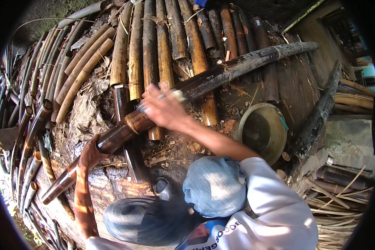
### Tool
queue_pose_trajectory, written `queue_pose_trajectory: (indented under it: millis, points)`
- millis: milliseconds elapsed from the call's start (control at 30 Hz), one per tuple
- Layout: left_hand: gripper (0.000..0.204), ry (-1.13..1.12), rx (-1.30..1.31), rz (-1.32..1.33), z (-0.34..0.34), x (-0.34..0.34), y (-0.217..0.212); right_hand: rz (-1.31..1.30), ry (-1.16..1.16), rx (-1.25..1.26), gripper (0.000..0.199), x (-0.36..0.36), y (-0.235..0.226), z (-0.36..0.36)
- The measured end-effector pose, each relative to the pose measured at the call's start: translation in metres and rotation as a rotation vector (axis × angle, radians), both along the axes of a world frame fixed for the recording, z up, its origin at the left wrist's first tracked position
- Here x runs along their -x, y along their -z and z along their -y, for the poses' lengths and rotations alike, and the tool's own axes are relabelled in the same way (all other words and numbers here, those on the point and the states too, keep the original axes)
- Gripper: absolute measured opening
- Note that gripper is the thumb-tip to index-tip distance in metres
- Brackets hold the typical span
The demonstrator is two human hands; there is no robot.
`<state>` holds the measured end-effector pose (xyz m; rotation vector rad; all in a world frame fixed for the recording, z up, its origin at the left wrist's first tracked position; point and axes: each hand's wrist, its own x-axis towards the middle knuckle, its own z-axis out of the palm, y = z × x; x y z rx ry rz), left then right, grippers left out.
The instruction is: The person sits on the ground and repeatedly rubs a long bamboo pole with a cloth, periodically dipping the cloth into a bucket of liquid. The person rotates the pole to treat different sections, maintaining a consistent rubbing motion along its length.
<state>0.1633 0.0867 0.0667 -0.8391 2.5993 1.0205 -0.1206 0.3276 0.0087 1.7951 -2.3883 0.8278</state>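
You have a long dark bamboo pole (204, 81) lying slantwise across the pile, its far end up toward the upper right and its near end low at the left. Your right hand (164, 109) lies over the top of the pole about midway, fingers wrapped down around it and clamped on the stem. Your left hand (89, 155) cups the pole from beneath nearer the low end, fingers closed on it too, though the underside of the grip is hidden.

Judging from this, you are in the middle of handling the pole: shifting or turning it where it rests on the big log (112, 183) below your left arm. The next move likely calls for both hands to act together, since the pole is long and its far end rests on other stems; keep the grip firm so it does not roll.

Around you, a row of brown and yellow bamboo sections (162, 46) lies side by side beneath and beyond the pole, touching it where it crosses them. More thin stems (33, 125) curve along the left. A round yellowish basin (263, 130) sits just to the right of your right forearm, near enough to be knocked if the pole swings. A dark charred log (316, 112) lies beyond the basin. Chips and dry husk (171, 150) litter the ground under the pole. Your knees, in blue denim (214, 185), are close beneath your arms and limit how far you can draw the pole toward you.
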Motion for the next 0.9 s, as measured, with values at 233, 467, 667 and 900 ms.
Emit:
queue_pose_trajectory:
  millis: [233,467,667,900]
  points:
    - [0.107,0.119,0.255,0.198,-0.003,-0.006,-0.002,-0.57,0.58,-0.183,0.04,0.216,0.023,-0.109]
    - [0.106,0.146,0.119,0.379,0.017,0.018,-0.013,0.008,-0.09,-0.048,0.055,-0.04,0.02,0.038]
    - [0.123,-0.023,0.538,0.134,-0.036,-0.049,0.016,0.078,0.425,-0.245,0.042,0.142,-0.004,-0.071]
    - [0.107,-0.144,0.683,0.112,-0.046,-0.047,0.042,0.06,-0.13,-0.123,0.038,-0.002,0.008,0.032]
